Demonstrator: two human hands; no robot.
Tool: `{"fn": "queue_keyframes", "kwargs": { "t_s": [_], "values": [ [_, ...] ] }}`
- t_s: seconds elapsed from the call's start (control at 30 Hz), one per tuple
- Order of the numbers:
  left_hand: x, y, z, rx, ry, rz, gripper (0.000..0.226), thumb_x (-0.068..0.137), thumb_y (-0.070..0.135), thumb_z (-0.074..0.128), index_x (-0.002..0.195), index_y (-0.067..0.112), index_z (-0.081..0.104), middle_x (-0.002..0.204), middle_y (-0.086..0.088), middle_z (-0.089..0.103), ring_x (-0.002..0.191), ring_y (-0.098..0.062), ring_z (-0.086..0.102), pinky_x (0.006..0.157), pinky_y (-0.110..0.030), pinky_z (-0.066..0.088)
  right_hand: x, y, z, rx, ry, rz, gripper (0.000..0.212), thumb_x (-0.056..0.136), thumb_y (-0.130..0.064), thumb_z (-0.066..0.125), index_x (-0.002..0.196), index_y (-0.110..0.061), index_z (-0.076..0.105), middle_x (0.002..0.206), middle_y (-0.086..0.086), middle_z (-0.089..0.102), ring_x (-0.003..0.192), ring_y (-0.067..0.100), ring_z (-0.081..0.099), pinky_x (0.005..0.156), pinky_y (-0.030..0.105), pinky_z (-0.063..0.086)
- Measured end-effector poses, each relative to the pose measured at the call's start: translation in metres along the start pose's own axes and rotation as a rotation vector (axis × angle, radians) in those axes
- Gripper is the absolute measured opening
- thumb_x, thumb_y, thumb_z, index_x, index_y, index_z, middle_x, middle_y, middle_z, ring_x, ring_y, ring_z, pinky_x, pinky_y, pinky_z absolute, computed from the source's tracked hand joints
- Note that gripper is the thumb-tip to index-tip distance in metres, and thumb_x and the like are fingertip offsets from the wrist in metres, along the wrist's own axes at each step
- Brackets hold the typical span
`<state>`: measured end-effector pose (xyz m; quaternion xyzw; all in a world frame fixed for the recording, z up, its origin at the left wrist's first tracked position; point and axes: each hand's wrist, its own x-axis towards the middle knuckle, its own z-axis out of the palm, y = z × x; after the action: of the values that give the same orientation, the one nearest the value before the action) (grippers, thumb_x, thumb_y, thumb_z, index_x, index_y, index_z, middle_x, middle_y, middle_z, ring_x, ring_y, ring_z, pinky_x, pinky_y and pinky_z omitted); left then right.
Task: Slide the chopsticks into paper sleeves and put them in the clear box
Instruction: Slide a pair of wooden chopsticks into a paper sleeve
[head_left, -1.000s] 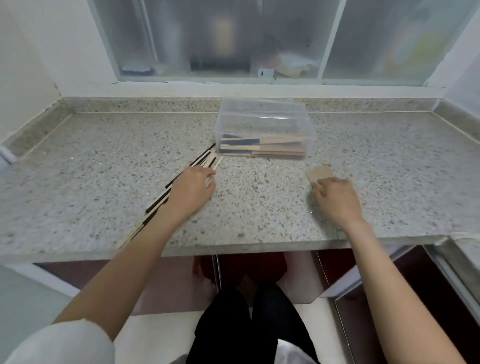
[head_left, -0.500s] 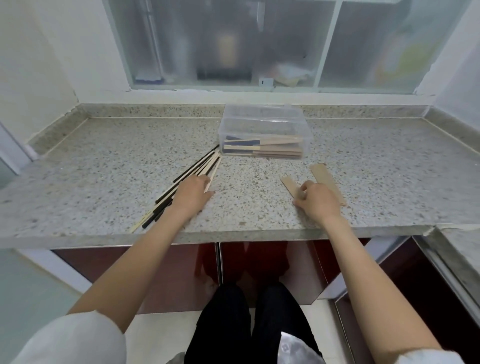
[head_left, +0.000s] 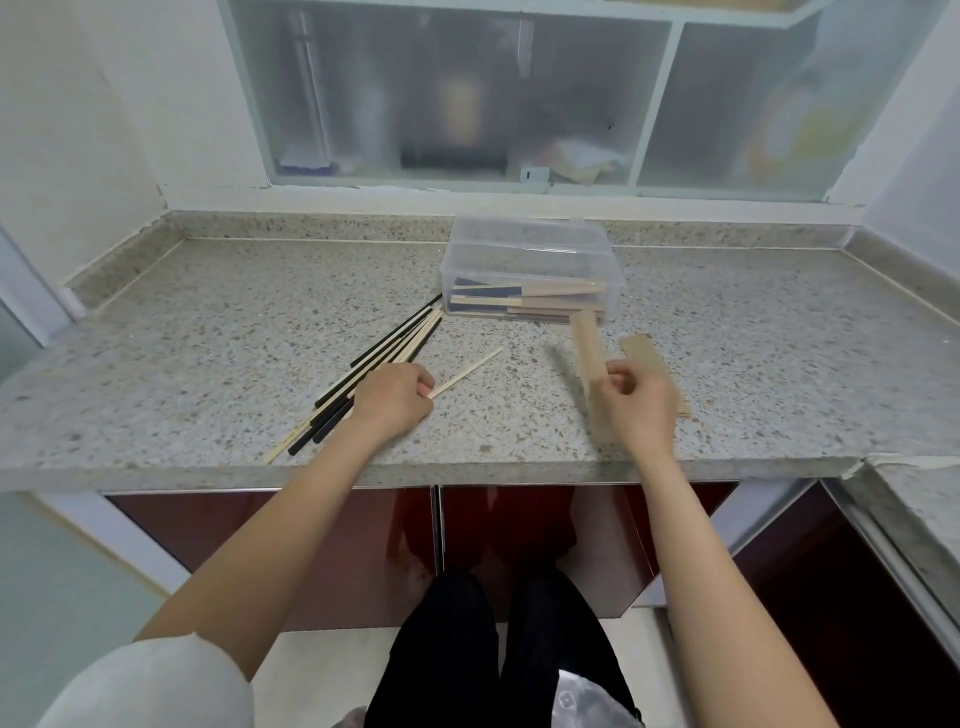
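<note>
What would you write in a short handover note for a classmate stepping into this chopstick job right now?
Left hand: grip on one pale chopstick, pulled from the loose pile.
Right hand: grip on one paper sleeve, lifted; spare sleeves lie beside it.
Done: several sleeved pairs lie in the clear box.
Left: sleeve this chopstick, box it, then the rest of the pile.

Speckled grey-and-tan granite worktop, and on it a scatter of chopsticks, some black, some pale wood. One pale wooden chopstick lies apart to the right. The paper sleeves are plain kraft brown. The clear box shows brown sleeves with dark blue ends. Dark red glossy cabinet doors below, black trousers, white sleeve.
</note>
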<state>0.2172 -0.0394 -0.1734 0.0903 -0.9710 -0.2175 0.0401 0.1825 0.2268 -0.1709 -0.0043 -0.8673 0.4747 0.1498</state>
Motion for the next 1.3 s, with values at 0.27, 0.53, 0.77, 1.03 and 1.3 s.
{"fn": "queue_keyframes", "kwargs": {
  "t_s": [0.27, 0.53, 0.77, 1.03, 1.3],
  "values": [
    [-0.004, 0.003, 0.003, -0.088, -0.039, 0.116, 0.018, 0.09, 0.015, 0.053, 0.105, 0.019, 0.062, 0.088, 0.008, 0.056, 0.07, -0.008, 0.051, 0.056, -0.02, 0.036, -0.024, 0.01, -0.006, 0.758, -0.08, 0.426, 0.014, 0.093, -0.016, 0.058, 0.081, -0.011, 0.053, 0.073, 0.005, 0.058, 0.045, 0.007, 0.048, 0.043, 0.017, 0.04],
    [-0.043, 0.019, -0.004, -0.436, 0.071, 0.337, 0.013, 0.091, 0.025, 0.058, 0.103, 0.032, 0.061, 0.077, 0.016, 0.065, 0.059, -0.004, 0.06, 0.055, -0.021, 0.047, -0.031, -0.001, -0.005, 0.977, -0.006, 0.469, 0.018, 0.1, -0.018, 0.046, 0.113, -0.007, 0.052, 0.094, 0.005, 0.071, 0.08, 0.013, 0.066, 0.047, 0.015, 0.046],
    [-0.057, 0.016, 0.008, -0.303, 0.267, 0.445, 0.018, 0.091, 0.027, 0.059, 0.105, 0.027, 0.07, 0.078, 0.027, 0.055, 0.068, 0.004, 0.051, 0.061, -0.011, 0.035, -0.036, -0.014, -0.005, 1.128, 0.03, 0.471, 0.016, 0.101, -0.019, 0.043, 0.109, -0.009, 0.052, 0.09, 0.004, 0.073, 0.088, 0.015, 0.07, 0.065, 0.025, 0.057],
    [-0.056, 0.011, 0.01, -0.302, 0.293, 0.448, 0.025, 0.088, 0.042, 0.057, 0.103, 0.029, 0.071, 0.078, 0.016, 0.061, 0.07, -0.008, 0.056, 0.061, -0.027, 0.045, -0.039, -0.023, -0.012, 1.138, 0.068, 0.427, 0.023, 0.103, -0.018, 0.039, 0.12, -0.006, 0.049, 0.108, 0.016, 0.067, 0.108, 0.031, 0.064, 0.073, 0.029, 0.059],
    [-0.057, 0.015, 0.01, -0.278, 0.271, 0.444, 0.017, 0.089, 0.032, 0.062, 0.102, 0.029, 0.072, 0.081, 0.019, 0.061, 0.07, -0.005, 0.056, 0.066, -0.027, 0.048, -0.04, -0.018, -0.013, 1.182, 0.08, 0.405, 0.013, 0.103, -0.02, 0.039, 0.107, -0.01, 0.046, 0.101, 0.01, 0.07, 0.085, 0.015, 0.071, 0.066, 0.025, 0.057]
  ]
}}
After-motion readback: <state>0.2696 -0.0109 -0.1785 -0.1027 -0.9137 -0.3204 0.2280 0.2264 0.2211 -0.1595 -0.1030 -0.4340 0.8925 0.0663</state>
